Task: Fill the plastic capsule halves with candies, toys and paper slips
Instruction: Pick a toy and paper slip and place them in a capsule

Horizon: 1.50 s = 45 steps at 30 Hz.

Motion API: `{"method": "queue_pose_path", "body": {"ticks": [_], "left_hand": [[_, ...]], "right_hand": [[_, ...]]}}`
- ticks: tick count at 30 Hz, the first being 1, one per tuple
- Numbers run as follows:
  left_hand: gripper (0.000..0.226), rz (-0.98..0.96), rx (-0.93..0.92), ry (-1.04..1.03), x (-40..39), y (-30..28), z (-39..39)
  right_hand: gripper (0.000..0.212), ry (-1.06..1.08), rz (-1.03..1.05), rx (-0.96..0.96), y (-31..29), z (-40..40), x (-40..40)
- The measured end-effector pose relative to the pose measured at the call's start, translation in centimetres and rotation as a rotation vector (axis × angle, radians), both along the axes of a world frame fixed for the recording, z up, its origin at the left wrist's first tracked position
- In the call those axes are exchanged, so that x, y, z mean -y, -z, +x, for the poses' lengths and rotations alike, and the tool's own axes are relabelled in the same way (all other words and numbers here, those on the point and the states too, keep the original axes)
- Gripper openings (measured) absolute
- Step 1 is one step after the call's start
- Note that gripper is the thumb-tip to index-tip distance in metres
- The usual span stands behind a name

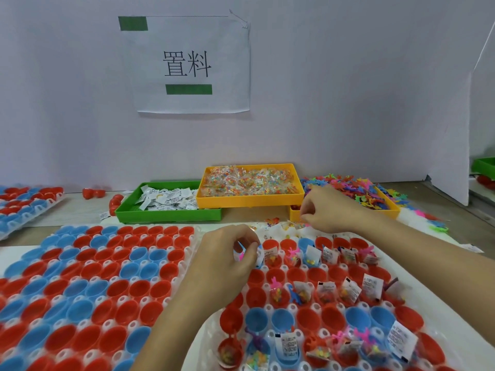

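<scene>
I am at a packing station in a small factory or assembly workshop. A printed paper sign (187, 64) with Chinese characters and green bars is taped to the plain partition wall (348, 89) before me. My bench (80, 207) carries white trays (184, 261) of red and blue capsule halves in rows, and sorting bins: green (166, 214) with paper slips, yellow (249, 200) with candy packets.

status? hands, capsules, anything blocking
Left hand pinching a pink toy and slip over the right tray. Right hand curled, picking near the yellow bins. Several capsules filled, many empty. Nothing blocking.
</scene>
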<state>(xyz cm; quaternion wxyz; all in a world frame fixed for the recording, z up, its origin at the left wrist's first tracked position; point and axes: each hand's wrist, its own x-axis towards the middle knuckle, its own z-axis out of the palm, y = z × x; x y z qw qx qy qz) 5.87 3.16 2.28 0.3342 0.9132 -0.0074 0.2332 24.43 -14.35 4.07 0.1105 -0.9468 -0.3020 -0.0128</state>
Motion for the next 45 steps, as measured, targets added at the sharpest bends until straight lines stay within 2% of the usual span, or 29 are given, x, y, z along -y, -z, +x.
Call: {"method": "queue_pose_path", "body": {"ticks": [4, 8, 10, 11, 15, 20, 27, 31, 37, 40, 43, 45], "left_hand": [[0.015, -0.006, 0.058, -0.017, -0.3, 0.0, 0.0], [0.014, -0.007, 0.069, -0.025, -0.4, -0.2, 0.0], [0.013, -0.011, 0.071, -0.021, -0.4, -0.2, 0.0], [0.013, -0.014, 0.072, -0.018, -0.4, -0.2, 0.0], [0.014, -0.023, 0.074, -0.015, -0.4, -0.3, -0.1], [0.014, -0.031, 0.064, -0.019, -0.3, -0.4, -0.2], [0.015, -0.034, 0.065, -0.008, -0.2, -0.5, -0.2], [0.015, -0.040, 0.050, -0.008, -0.3, -0.4, -0.2], [0.015, -0.072, 0.039, -0.005, -0.3, -0.2, -0.1], [0.015, -0.120, 0.041, -0.013, -0.1, -0.1, 0.0], [0.010, -0.251, 0.074, -0.032, 0.2, -0.1, 0.0], [0.020, -0.372, 0.043, -0.046, 0.5, -0.2, 0.1]], "right_hand": [[0.010, 0.068, -0.084, 0.075, 0.1, 0.3, -3.0], [0.007, 0.071, -0.256, 0.143, -0.2, 0.3, -5.3], [0.024, 0.077, -0.297, 0.174, 0.1, 0.4, -6.0], [0.031, 0.079, -0.307, 0.184, 0.3, 0.5, -6.3], [0.030, 0.096, -0.332, 0.210, 0.7, 0.5, -6.5], [0.045, 0.095, -0.327, 0.202, 0.3, 0.3, -5.9], [0.037, 0.085, -0.356, 0.155, 0.2, 0.2, -5.9], [0.010, 0.067, -0.189, -0.002, -0.1, 0.8, -5.4], [0.016, -0.056, 0.160, -0.105, -1.9, 0.0, -2.6], [0.018, -0.140, 0.423, -0.357, -3.1, -1.9, -1.5], [0.018, -0.264, 0.486, -0.517, -3.7, -4.4, -1.2], [0.016, -0.336, 0.497, -0.572, -3.8, -5.8, -1.3]]}}
